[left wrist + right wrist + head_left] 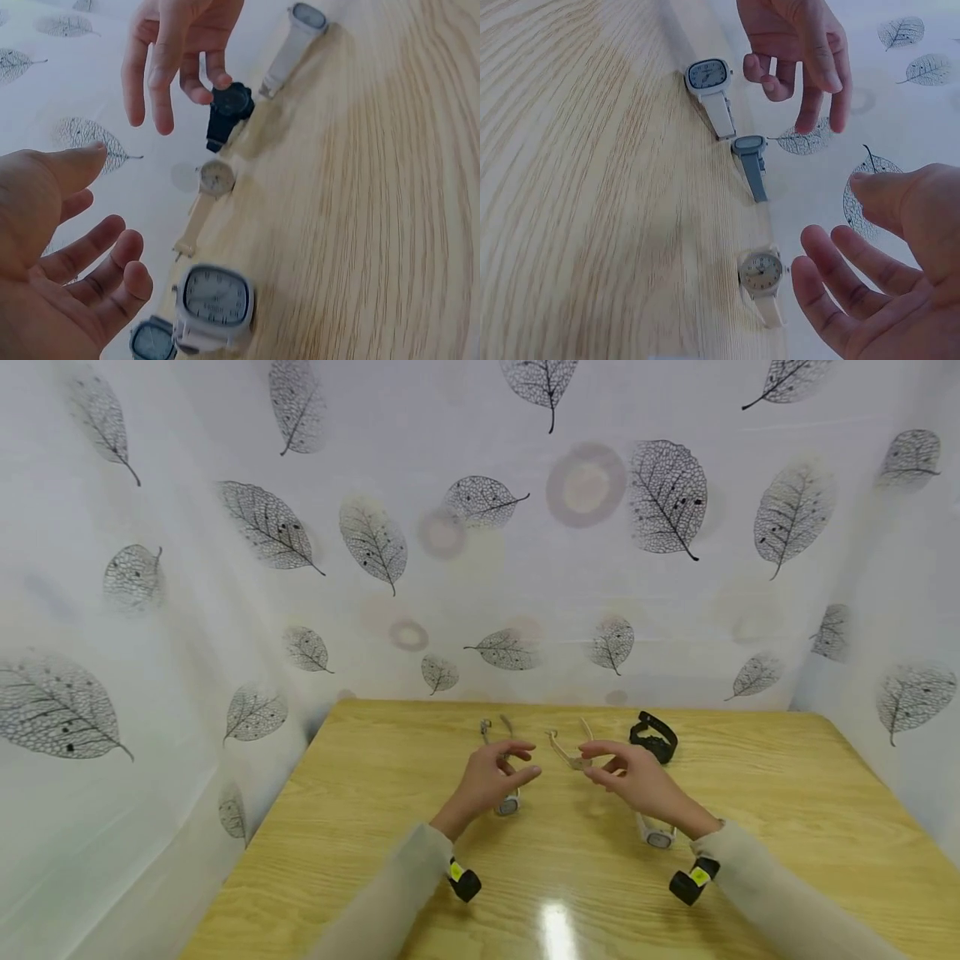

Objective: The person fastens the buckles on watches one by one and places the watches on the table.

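Note:
My left hand hovers over the table, thumb and fingers loosely bent and apart, with nothing between them. Just below it lies a white watch with a squarish face; a grey watch sits behind, partly covered in the head view. My right hand is held the same way, facing the left one and gripping nothing. Between the hands, farther back, rests a beige watch with a round dial. A black watch lies behind the right hand, and another white watch is under the right wrist.
All the watches stand on a light wood-grain table. A white curtain with leaf prints hangs behind it and along both sides. Black camera units are strapped at both wrists.

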The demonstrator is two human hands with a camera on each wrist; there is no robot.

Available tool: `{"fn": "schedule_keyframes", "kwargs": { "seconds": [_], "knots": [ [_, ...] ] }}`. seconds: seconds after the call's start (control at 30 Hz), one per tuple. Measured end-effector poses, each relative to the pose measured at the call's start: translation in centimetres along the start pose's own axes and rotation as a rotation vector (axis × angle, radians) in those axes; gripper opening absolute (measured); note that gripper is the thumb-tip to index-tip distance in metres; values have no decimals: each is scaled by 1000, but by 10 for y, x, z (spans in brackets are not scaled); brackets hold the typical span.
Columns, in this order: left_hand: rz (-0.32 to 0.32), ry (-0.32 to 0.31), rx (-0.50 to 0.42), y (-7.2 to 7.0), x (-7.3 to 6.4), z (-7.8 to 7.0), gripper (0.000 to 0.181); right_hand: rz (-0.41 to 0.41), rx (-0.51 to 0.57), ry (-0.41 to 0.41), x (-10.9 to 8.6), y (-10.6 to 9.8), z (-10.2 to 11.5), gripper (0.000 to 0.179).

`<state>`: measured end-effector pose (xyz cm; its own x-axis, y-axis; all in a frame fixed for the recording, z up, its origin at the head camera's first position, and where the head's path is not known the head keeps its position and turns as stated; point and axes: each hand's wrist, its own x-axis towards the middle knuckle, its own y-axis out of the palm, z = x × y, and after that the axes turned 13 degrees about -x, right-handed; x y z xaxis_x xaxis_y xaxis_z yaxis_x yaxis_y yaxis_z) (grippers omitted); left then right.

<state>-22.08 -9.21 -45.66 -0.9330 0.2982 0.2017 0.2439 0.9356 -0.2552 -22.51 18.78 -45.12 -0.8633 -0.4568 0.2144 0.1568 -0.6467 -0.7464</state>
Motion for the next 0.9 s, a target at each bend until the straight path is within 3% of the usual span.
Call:
{"fn": "schedule_keyframes", "kwargs": {
  "seconds": [0.17, 0.53, 0.9],
  "knots": [
    [0, 39, -30, 18, 2, -8, 35, -74, -79, 1, -17, -10, -9, 36],
    [83, -38, -195, 59, 8, -11, 34, -123, -166, 60, -47, -31, -27, 35],
    [101, -97, -236, 83, 11, -8, 31, -167, -190, 95, -70, -39, -39, 33]
  ]
}}
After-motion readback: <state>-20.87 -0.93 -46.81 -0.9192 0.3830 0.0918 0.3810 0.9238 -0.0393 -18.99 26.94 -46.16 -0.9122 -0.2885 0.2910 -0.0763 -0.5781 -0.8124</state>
